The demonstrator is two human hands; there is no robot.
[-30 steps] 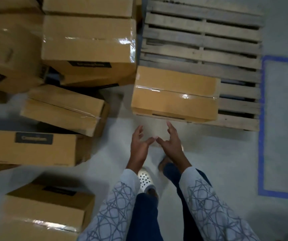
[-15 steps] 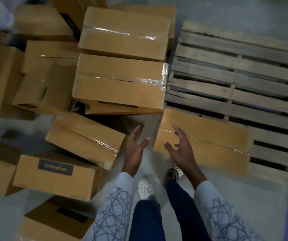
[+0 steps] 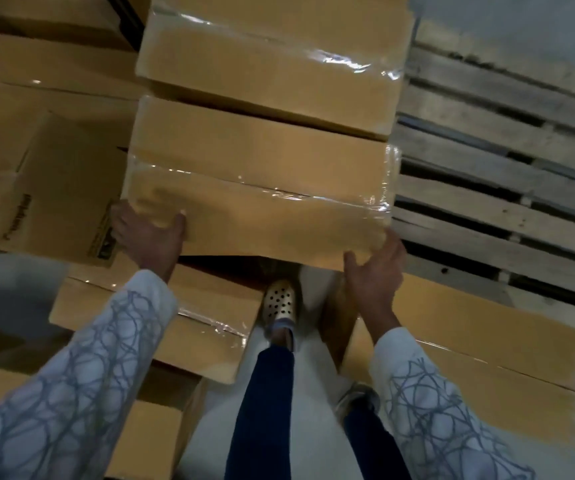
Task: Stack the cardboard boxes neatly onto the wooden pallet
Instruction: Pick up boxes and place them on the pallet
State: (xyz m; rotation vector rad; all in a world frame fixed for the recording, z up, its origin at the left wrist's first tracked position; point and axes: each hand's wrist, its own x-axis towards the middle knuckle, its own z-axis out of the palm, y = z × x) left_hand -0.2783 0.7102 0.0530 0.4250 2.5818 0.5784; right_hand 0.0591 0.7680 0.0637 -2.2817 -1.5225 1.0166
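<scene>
A taped cardboard box point(image 3: 262, 188) lies in front of me on top of a pile, with a second taped box point(image 3: 272, 60) just behind it. My left hand point(image 3: 147, 233) grips its near left corner, thumb on top. My right hand point(image 3: 376, 268) holds the near right corner, fingers curled at the edge. The wooden pallet point(image 3: 501, 188) lies to the right. One flat box point(image 3: 480, 348) sits on the pallet's near edge.
More cardboard boxes crowd the left side: a printed one point(image 3: 54, 188) tilted beside my left hand and a taped one point(image 3: 161, 320) below it. My feet in perforated clogs point(image 3: 279, 303) stand on the grey floor between the pile and the pallet.
I have stepped closer to the pile. Both hands, held free in the air before, have reached forward and taken hold of the near corners of the taped box.
</scene>
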